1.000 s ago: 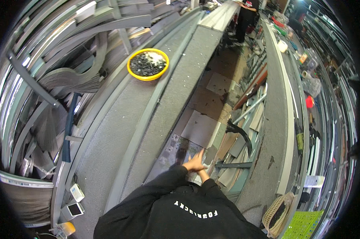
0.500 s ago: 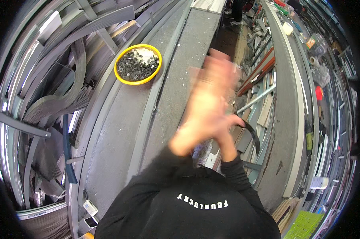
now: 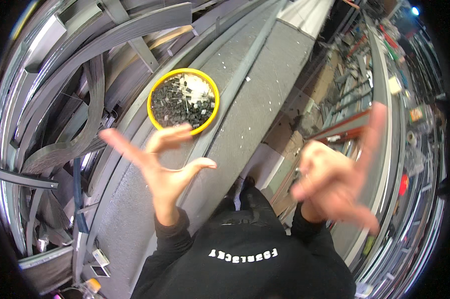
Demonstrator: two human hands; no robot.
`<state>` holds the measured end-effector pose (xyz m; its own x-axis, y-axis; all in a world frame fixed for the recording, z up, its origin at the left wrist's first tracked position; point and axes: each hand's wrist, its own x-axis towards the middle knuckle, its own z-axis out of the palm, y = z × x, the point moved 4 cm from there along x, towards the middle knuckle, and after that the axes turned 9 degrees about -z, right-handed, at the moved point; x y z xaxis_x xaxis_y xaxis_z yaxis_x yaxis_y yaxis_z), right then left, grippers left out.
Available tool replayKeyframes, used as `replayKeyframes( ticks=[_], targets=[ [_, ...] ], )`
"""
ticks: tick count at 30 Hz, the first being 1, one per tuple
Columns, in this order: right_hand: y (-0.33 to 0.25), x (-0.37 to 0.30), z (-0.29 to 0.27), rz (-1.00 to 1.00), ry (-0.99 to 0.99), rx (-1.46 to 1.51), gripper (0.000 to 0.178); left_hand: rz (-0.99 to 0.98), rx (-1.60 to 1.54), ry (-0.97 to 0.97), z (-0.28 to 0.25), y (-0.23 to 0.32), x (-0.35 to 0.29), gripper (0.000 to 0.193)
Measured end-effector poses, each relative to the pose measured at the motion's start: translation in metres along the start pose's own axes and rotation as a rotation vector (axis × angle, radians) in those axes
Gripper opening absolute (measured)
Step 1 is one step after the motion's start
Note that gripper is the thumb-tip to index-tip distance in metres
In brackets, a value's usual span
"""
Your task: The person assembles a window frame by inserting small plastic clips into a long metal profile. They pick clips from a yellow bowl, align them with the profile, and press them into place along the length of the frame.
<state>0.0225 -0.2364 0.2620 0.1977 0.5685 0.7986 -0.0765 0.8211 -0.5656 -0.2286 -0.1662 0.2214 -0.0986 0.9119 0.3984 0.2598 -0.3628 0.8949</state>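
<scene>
Curved grey metal profiles (image 3: 60,99) pile up on the far left; red bars (image 3: 342,132) lie at right beside cluttered shelves (image 3: 409,109).

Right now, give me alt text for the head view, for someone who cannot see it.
Both bare hands are raised in front of the camera, empty, fingers spread: the left hand just below a yellow bowl of small dark parts on a long grey workbench, the right hand blurred over a cluttered floor. Black sleeves fill the bottom.
</scene>
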Motion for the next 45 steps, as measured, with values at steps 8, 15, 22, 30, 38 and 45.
replayKeyframes(
  ticks=[8,15,22,30,38,45],
  targets=[
    [0.111,0.040,-0.041,0.141,-0.106,0.202,0.141,-0.370,0.149,0.122,0.063,-0.102,0.006,0.158],
    [0.215,0.018,-0.100,1.060,-0.774,0.231,0.100,-0.404,0.914,0.379,0.094,-0.144,0.077,0.032],
    [0.187,0.143,-0.144,-0.317,-0.467,2.294,0.068,-0.521,1.083,0.438,0.102,-0.174,0.072,0.014],
    [0.204,0.087,-0.071,0.258,-1.195,0.655,0.077,-0.432,1.089,0.427,0.098,-0.185,0.072,0.016],
    [0.142,0.125,-0.174,0.018,-1.251,0.992,0.080,-0.183,0.757,0.498,0.110,-0.158,0.074,0.010],
    [0.098,0.104,-0.324,-0.644,-0.325,1.773,0.055,-0.307,0.538,-0.012,0.200,-0.175,0.030,0.001]
  ],
)
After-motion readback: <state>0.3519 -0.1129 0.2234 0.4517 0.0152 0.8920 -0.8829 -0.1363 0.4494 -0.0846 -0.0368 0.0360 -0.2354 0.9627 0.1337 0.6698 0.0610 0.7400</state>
